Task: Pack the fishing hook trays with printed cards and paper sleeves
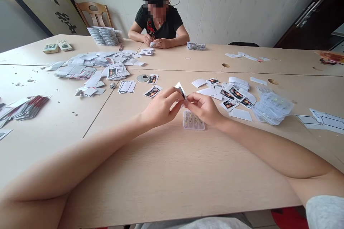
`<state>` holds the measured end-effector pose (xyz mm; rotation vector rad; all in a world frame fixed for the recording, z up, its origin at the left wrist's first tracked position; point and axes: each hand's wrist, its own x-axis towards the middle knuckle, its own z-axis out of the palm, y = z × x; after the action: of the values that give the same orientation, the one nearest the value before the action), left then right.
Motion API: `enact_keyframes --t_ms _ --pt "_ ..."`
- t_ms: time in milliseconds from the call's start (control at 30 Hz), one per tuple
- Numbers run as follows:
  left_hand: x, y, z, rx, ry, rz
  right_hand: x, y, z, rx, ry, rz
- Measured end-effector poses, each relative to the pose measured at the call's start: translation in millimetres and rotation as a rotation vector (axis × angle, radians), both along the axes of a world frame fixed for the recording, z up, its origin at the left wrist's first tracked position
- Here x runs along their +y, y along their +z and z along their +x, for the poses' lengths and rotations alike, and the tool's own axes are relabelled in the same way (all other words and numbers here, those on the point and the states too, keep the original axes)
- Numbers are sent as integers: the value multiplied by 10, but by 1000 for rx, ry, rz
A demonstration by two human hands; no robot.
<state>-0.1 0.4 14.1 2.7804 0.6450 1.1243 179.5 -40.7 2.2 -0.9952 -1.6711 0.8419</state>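
Printed card (pixel 181 89) stands over the table (pixel 172 175); from here I see left hand (pixel 164 106) and right hand (pixel 204 107) pinching its lower end, equally near, its long axis apparently slanting up leftward. Clear box (pixel 194 124) lies just nearside, closer to right hand.

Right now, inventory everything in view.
held card: one, white and dark, centre
compartment box: one, clear, centre
loose cards: uncounted, white and dark, right
plastic packs: uncounted, clear, right
paper pile: uncounted, white, left
packets: uncounted, white and red, far left
ring: one, grey, left
keypad devices: two, pale, back left
bundles: uncounted, grey, far side
co-worker: one, black top, far side
wooden chair: one, brown, back left
door: one, dark, back right
table: one, pale, beneath
left hand: one, on held card
right hand: one, on held card
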Motion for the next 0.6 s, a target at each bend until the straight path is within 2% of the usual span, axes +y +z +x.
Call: enact_keyframes --t_ms 333,600 --pt "-18 55 10 -83 -21 -268 24 -26 31 -61 20 63" --pt "9 46 -35 54 -82 -187 39 -23 57 -96 65 65"
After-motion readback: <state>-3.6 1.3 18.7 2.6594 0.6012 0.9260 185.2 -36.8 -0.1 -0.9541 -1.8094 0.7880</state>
